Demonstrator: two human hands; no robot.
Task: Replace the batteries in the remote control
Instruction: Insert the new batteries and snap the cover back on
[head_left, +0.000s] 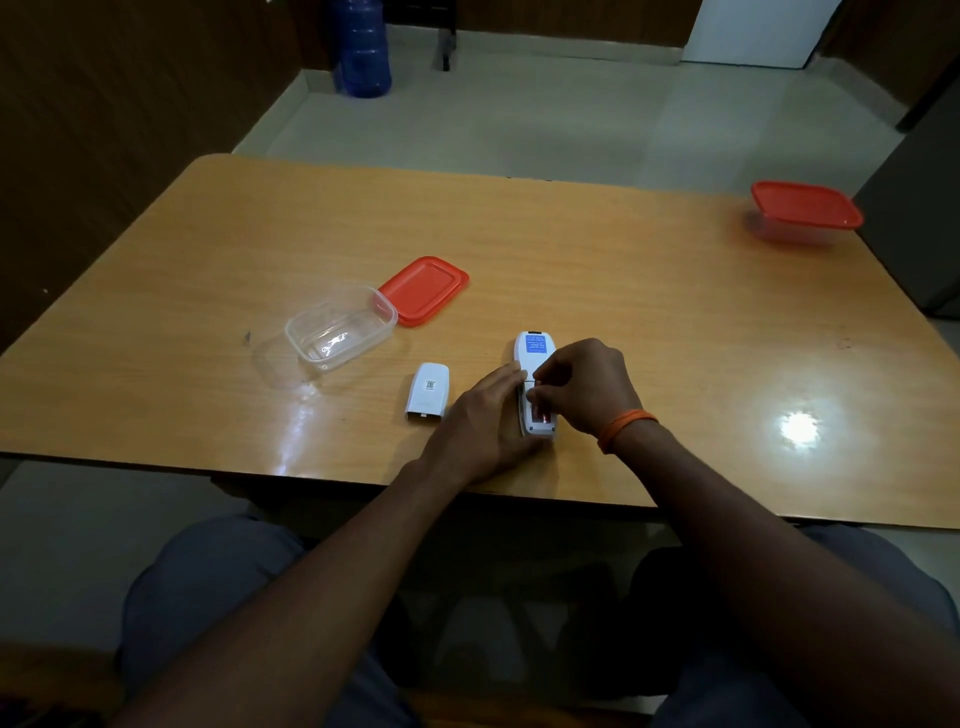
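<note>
White, the remote control (531, 353) lay face down on the wooden table (623, 291) near its front edge, its battery bay uncovered. The left hand (483, 421) pressed straight, released fingers against the remote's left side. The right hand (582, 389) curled its fingers into the bay above a red-marked battery (540, 419); whether it grasped anything could not be told. The battery cover (427, 391) lay just left, apart from the remote.

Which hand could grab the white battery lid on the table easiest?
Probably the left hand: the battery lid lies beside it, while the right hand is busy at the open compartment of the remote.
</note>
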